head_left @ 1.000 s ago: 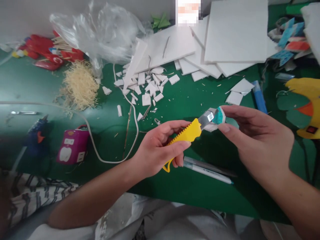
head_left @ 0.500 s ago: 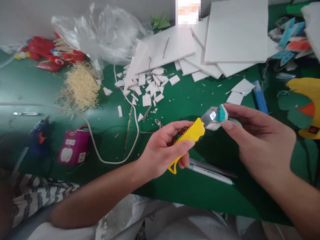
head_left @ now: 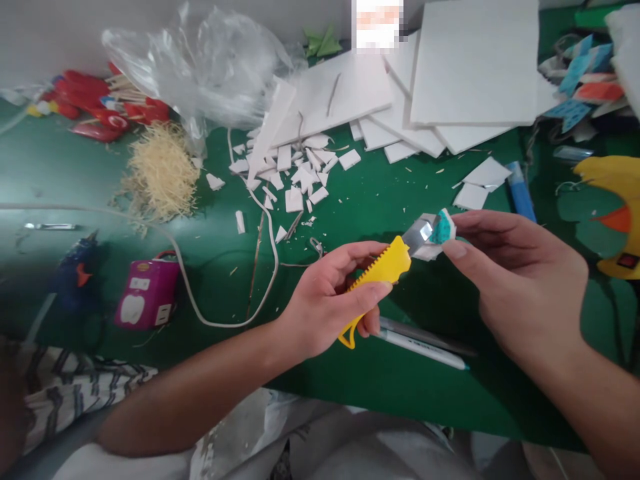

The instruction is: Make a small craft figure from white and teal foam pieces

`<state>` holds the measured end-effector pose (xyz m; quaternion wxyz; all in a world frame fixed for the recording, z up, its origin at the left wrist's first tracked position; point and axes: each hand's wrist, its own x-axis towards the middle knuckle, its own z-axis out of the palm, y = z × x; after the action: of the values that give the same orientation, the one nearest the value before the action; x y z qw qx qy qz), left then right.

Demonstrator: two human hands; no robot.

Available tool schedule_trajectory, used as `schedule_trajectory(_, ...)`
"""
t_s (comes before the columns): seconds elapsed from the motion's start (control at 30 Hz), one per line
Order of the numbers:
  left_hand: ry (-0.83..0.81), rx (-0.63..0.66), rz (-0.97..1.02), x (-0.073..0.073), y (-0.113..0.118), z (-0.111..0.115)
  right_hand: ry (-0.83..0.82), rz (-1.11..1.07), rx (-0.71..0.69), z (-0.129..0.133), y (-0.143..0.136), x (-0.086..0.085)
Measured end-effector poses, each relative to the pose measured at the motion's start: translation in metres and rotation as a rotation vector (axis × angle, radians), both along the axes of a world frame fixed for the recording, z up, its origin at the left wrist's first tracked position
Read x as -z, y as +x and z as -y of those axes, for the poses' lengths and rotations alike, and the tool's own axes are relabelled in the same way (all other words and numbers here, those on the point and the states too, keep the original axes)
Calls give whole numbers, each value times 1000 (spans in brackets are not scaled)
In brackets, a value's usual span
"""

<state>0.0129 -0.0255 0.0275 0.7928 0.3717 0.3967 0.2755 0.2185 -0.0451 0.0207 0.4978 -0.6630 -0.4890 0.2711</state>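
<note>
My left hand [head_left: 335, 297] is closed around a yellow utility knife [head_left: 383, 267], its wide metal blade [head_left: 419, 233] pointing up and to the right. The blade's tip meets a small piece of white foam [head_left: 443, 228] with a teal, speckled face. Between thumb and fingertips, my right hand [head_left: 530, 273] pinches that foam piece from its right side. Some white foam also shows just below the blade. Under the hands, a white marker with a teal tip [head_left: 430, 351] lies on the green table [head_left: 400, 400].
White foam sheets [head_left: 475, 63] are stacked at the back, with foam scraps [head_left: 300, 177] left of them. A clear plastic bag [head_left: 215, 67], straw-like shreds [head_left: 163, 170], a purple power adapter [head_left: 147, 293] and a white cord [head_left: 274, 267] occupy the left. A yellow tool [head_left: 613, 200] stands far right.
Almost nothing differs. My right hand's fingers have shifted very slightly, while the knife blade stays against the foam piece.
</note>
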Motion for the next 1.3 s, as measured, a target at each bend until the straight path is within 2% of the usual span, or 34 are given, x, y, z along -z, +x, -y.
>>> schedule_trajectory(0.17, 24, 3, -13, -1, -1, -1, 9, -55, -8, 0, -1, -1)
schedule_trajectory(0.37, 140, -9, -193, -2, -2, -2, 22, -65, -23, 0, -2, -1)
schedule_trajectory(0.57, 437, 10, -321, 0, -7, 0, 45, -107, -33, -3, 0, 1)
schedule_trajectory(0.83, 890, 27, -454, 15, -13, 2, 19, -295, -43, -2, -1, 0)
schedule_trajectory(1.07, 1249, 67, -589, 11, -16, -3, 5, -365, -34, -1, 1, 3)
schedule_trajectory(1.17, 1336, 70, -622, 11, -17, -3, 2, -392, -47, -2, 1, 2)
schedule_trajectory(1.3, 1349, 22, -587, 8, -17, -2, 5, -467, -52, -5, -1, -1)
